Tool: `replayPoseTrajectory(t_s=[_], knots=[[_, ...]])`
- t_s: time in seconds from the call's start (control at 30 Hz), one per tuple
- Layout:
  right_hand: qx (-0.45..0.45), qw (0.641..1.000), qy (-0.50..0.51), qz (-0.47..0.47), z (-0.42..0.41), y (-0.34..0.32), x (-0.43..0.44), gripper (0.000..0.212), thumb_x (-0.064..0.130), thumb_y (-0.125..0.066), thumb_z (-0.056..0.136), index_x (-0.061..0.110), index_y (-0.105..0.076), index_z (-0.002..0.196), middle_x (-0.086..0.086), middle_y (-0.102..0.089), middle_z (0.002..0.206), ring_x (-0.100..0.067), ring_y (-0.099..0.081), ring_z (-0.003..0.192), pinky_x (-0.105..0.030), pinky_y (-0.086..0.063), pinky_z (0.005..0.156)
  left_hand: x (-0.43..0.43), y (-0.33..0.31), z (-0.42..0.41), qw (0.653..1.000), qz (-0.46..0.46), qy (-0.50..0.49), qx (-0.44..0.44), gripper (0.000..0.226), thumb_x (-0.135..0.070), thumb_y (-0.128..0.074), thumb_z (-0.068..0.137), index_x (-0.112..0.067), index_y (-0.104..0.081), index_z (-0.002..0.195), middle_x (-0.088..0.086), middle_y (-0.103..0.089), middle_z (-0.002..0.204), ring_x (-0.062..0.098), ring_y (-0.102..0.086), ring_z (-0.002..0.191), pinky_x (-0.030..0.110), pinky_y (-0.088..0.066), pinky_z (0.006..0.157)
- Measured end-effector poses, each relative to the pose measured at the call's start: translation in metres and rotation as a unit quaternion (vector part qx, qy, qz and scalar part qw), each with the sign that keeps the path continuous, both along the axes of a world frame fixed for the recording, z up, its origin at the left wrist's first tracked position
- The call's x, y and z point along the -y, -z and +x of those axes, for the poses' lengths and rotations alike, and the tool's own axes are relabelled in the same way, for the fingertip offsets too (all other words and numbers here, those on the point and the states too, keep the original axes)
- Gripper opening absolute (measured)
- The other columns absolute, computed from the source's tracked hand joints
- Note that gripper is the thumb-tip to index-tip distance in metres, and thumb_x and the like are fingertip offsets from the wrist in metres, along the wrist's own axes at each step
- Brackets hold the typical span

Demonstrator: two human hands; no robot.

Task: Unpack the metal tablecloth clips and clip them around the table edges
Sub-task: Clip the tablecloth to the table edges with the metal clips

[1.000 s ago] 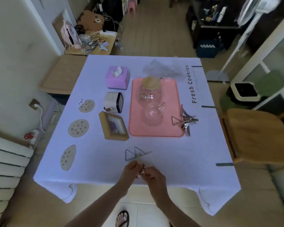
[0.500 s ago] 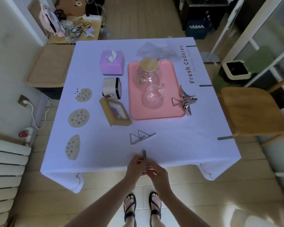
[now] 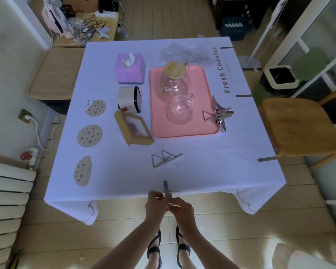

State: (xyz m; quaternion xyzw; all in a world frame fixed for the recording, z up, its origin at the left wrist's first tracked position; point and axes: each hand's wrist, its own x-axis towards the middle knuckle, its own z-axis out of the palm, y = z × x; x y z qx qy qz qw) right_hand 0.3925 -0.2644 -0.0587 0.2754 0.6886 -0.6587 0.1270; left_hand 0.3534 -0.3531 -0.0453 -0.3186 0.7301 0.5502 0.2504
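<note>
You've got one clip (image 3: 165,188) on the near edge of the table (image 3: 202,171), pinched between your two hands, the left hand (image 3: 155,205) and the right hand (image 3: 180,208). Two more clips (image 3: 164,159) lie loose on the cloth just beyond it. There's one heap of clips (image 3: 219,115) at the right edge of the tray (image 3: 182,133); I can't count how many are in it. Three clips (image 3: 244,95) sit along the table's right edge. On the tray: one jug (image 3: 173,82) and one glass cup (image 3: 179,111). Left of the tray you have one tissue box (image 3: 130,68), one small clock (image 3: 129,100) and one picture frame (image 3: 133,129). Three cookie prints (image 3: 89,135) run down the left side of the cloth, and one plastic bag (image 3: 182,53) lies beyond the tray. One chair (image 3: 297,125) stands right of the table.
</note>
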Motion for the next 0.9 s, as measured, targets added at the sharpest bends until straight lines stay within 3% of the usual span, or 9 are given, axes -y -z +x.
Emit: replayPoseTrajectory(t_s=[0.13,0.23,0.37,0.43,0.53,0.63,0.7,0.8,0.9], knots=[[0.011,1.000,0.014,-0.021,0.006,0.000,-0.002,0.027,-0.015,-0.062,0.075,0.010,-0.071,0.073,0.000,-0.072,0.067,-0.007,-0.068,0.063,-0.015,-0.050,0.062,0.003,0.002,0.004,0.999,-0.006,0.044,0.004,0.018,-0.025,-0.070,0.082,-0.010,-0.060,0.084,0.007,-0.070,0.081,0.027,-0.068,0.078,0.042,-0.056,0.079],[0.003,1.000,0.016,-0.016,0.007,0.000,0.001,0.019,-0.009,-0.070,0.074,0.009,-0.069,0.071,-0.015,-0.070,0.077,-0.007,-0.067,0.063,-0.013,-0.049,0.063,0.004,-0.004,0.004,0.982,-0.096,0.160,-0.015,0.019,-0.035,-0.059,0.088,-0.017,-0.058,0.081,0.001,-0.070,0.085,0.024,-0.066,0.087,0.033,-0.051,0.075],[-0.033,0.998,0.059,-0.012,0.007,-0.003,0.004,0.017,-0.008,-0.070,0.074,0.008,-0.071,0.069,-0.014,-0.071,0.077,-0.020,-0.069,0.075,-0.016,-0.051,0.069,0.019,-0.011,-0.006,0.874,-0.302,0.257,-0.281,0.018,-0.024,-0.045,0.094,-0.016,-0.057,0.083,-0.003,-0.062,0.077,0.018,-0.060,0.075,0.020,-0.038,0.059],[-0.050,0.997,0.063,-0.001,0.009,-0.003,0.003,0.018,-0.008,-0.069,0.075,0.008,-0.071,0.070,-0.012,-0.071,0.077,-0.022,-0.069,0.078,-0.018,-0.053,0.071,0.030,0.001,-0.017,0.816,-0.284,0.315,-0.394,0.022,-0.021,-0.041,0.089,-0.016,-0.062,0.092,-0.004,-0.064,0.089,0.011,-0.056,0.085,0.014,-0.041,0.069],[-0.069,0.996,0.043,0.038,0.010,-0.002,0.001,0.016,-0.007,-0.066,0.078,0.007,-0.070,0.073,-0.006,-0.072,0.075,-0.017,-0.070,0.076,-0.020,-0.053,0.072,0.040,0.025,-0.034,0.768,-0.243,0.407,-0.430,0.036,-0.019,-0.039,0.091,-0.012,-0.063,0.117,-0.002,-0.063,0.121,0.010,-0.052,0.115,0.019,-0.038,0.101],[-0.086,0.995,0.026,0.048,0.011,0.000,0.001,0.015,-0.003,-0.066,0.078,0.011,-0.070,0.072,-0.006,-0.071,0.075,-0.017,-0.069,0.074,-0.021,-0.054,0.069,0.040,0.036,-0.046,0.717,-0.261,0.476,-0.438,0.042,-0.018,-0.033,0.094,-0.010,-0.056,0.128,0.000,-0.053,0.135,0.013,-0.044,0.129,0.027,-0.035,0.107],[-0.105,0.992,0.020,0.059,0.011,0.004,0.001,0.005,0.023,-0.066,0.072,0.023,-0.071,0.070,-0.001,-0.071,0.075,-0.015,-0.069,0.074,-0.026,-0.056,0.066,0.041,0.039,-0.050,0.687,-0.282,0.509,-0.435,0.045,-0.020,-0.022,0.101,-0.008,-0.054,0.130,0.002,-0.050,0.139,0.016,-0.042,0.131,0.030,-0.031,0.110],[-0.138,0.986,0.023,0.094,0.013,0.014,-0.003,0.016,0.041,-0.062,0.064,0.029,-0.069,0.072,0.003,-0.069,0.074,-0.013,-0.068,0.073,-0.029,-0.057,0.066,0.042,0.046,-0.049,0.673,-0.304,0.515,-0.435,0.044,-0.019,-0.021,0.101,-0.009,-0.044,0.137,0.000,-0.040,0.146,0.017,-0.036,0.136,0.031,-0.016,0.117],[-0.164,0.978,0.054,0.116,0.016,0.020,-0.003,0.012,0.042,-0.065,0.062,0.035,-0.068,0.072,0.009,-0.069,0.075,-0.011,-0.067,0.073,-0.022,-0.053,0.067,0.043,0.055,-0.044,0.689,-0.296,0.494,-0.440,0.044,-0.026,-0.021,0.102,-0.014,-0.037,0.141,-0.003,-0.034,0.149,0.013,-0.026,0.140,0.034,-0.019,0.115]])
